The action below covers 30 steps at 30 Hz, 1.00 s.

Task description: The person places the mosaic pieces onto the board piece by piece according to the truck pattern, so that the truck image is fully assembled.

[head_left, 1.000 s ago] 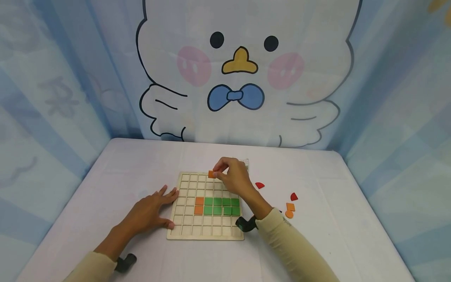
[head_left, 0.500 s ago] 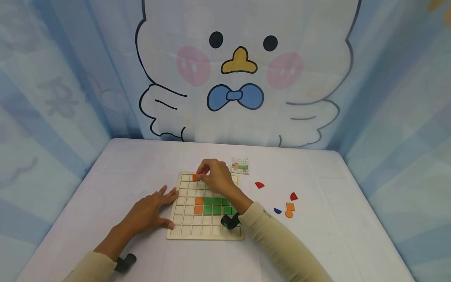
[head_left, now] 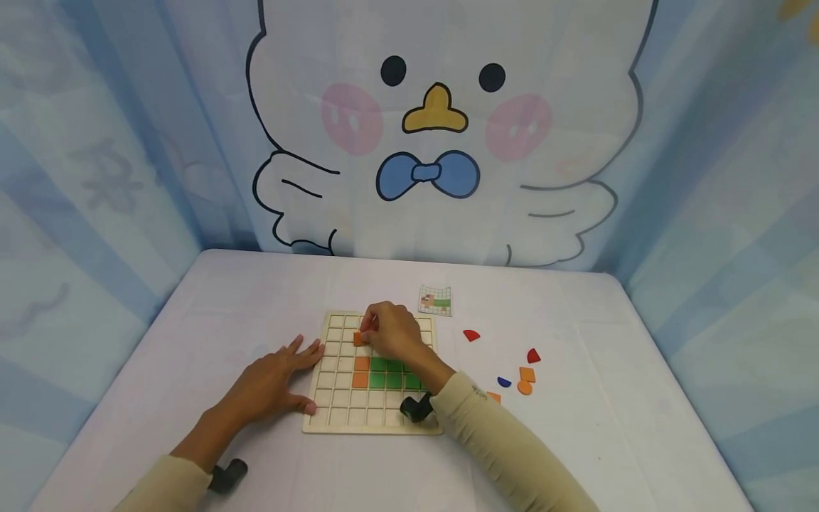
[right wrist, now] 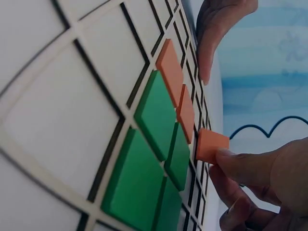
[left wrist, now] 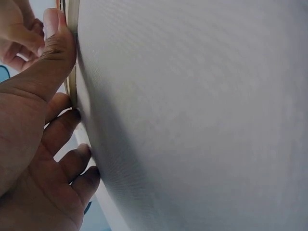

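My right hand pinches a small orange square tile between thumb and fingers. In the right wrist view this tile stands tilted close over the grid, its lower edge at a cell. The wooden grid board bears two orange tiles in a column, with several green tiles to their right, partly hidden by my right arm. My left hand lies spread at the board's left edge; in the left wrist view the thumb and fingertips touch that edge.
A small printed card lies behind the board. Right of it are red quarter-round pieces, a blue half-round, an orange square and an orange disc. Another orange piece shows beside my right sleeve.
My right hand has carried the orange tile left along the board's far rows, then toward me, to just beyond the two orange tiles. The left hand has stayed put.
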{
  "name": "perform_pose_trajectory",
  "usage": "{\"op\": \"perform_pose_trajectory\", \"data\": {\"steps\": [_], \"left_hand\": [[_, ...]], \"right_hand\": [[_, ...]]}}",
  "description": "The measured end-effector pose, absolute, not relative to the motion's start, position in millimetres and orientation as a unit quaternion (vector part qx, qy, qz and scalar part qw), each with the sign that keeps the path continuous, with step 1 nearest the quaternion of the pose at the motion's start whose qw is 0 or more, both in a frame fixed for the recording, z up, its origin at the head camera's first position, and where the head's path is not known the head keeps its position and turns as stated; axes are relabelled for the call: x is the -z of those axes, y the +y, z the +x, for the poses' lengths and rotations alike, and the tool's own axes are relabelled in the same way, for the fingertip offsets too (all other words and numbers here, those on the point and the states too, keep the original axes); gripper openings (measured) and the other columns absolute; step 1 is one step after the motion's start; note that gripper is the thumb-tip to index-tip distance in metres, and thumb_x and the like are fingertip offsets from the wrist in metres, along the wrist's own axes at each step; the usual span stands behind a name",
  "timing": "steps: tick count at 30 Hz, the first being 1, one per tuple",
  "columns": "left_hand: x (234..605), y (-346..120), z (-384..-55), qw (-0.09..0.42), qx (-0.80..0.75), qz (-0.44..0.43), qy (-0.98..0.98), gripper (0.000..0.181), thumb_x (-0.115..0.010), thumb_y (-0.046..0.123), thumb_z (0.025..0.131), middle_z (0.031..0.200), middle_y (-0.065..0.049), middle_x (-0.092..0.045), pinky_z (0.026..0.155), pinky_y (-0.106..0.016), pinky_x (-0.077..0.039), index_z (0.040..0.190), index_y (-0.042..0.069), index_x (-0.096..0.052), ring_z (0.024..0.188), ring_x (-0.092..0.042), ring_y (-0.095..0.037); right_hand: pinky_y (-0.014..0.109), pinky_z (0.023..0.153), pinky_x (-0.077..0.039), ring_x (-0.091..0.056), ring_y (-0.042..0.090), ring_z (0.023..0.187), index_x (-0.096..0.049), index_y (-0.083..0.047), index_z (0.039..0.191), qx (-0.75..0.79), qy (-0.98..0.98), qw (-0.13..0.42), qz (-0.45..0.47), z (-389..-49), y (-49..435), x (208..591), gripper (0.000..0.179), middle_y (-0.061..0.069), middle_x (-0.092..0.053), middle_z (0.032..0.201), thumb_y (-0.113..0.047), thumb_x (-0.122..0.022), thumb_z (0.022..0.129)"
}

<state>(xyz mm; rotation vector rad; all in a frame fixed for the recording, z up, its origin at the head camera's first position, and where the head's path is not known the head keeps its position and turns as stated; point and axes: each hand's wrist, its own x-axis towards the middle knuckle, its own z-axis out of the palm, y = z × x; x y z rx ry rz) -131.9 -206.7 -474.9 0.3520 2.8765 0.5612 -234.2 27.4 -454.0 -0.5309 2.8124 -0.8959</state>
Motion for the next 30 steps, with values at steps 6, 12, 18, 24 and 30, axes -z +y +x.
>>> {"op": "perform_pose_trajectory", "data": {"steps": [6, 12, 18, 24, 30], "left_hand": [[473, -207, -132, 0.099, -0.186, 0.114, 0.971, 0.115, -0.093, 0.058, 0.066, 0.169, -0.029, -0.035, 0.109, -0.074, -0.045, 0.163, 0.022, -0.043, 0.144, -0.046, -0.061], [474, -207, -132, 0.101, -0.190, 0.112, 0.970, 0.116, -0.093, 0.058, 0.066, 0.169, -0.028, -0.034, 0.110, -0.074, -0.044, 0.164, 0.022, -0.042, 0.145, -0.045, -0.061], [474, -206, -132, 0.102, -0.188, 0.111, 0.971, 0.116, -0.093, 0.058, 0.066, 0.169, -0.028, -0.034, 0.110, -0.074, -0.044, 0.164, 0.022, -0.042, 0.145, -0.045, -0.060], [475, -205, -133, 0.096, -0.184, 0.114, 0.972, 0.116, -0.093, 0.059, 0.066, 0.169, -0.028, -0.035, 0.110, -0.074, -0.044, 0.163, 0.021, -0.043, 0.146, -0.045, -0.059], [476, -205, -132, 0.087, -0.182, 0.119, 0.972, 0.114, -0.093, 0.056, 0.066, 0.168, -0.027, -0.037, 0.111, -0.073, -0.044, 0.162, 0.018, -0.045, 0.147, -0.045, -0.058]], "right_hand": [[0.028, 0.059, -0.047, -0.062, 0.012, 0.069, -0.074, -0.020, 0.086, 0.304, 0.932, 0.098, -0.171, -232, 35, 455, 0.013, -0.005, -0.072, 0.081, -0.017, -0.083, 0.093], [0.028, 0.055, -0.047, -0.062, 0.012, 0.067, -0.074, -0.021, 0.083, 0.292, 0.932, 0.120, -0.176, -230, 37, 455, 0.014, -0.007, -0.071, 0.078, -0.019, -0.085, 0.092], [0.028, 0.057, -0.048, -0.063, 0.010, 0.069, -0.076, -0.021, 0.085, 0.301, 0.928, 0.116, -0.186, -230, 41, 458, 0.011, -0.007, -0.073, 0.080, -0.019, -0.085, 0.092], [0.029, 0.063, -0.050, -0.064, 0.011, 0.072, -0.079, -0.018, 0.093, 0.326, 0.921, 0.091, -0.193, -232, 55, 459, 0.005, -0.004, -0.075, 0.084, -0.019, -0.083, 0.093], [0.033, 0.069, -0.051, -0.065, 0.014, 0.079, -0.079, -0.017, 0.096, 0.337, 0.922, 0.068, -0.176, -234, 77, 456, 0.007, -0.002, -0.075, 0.085, -0.016, -0.084, 0.092]]}}
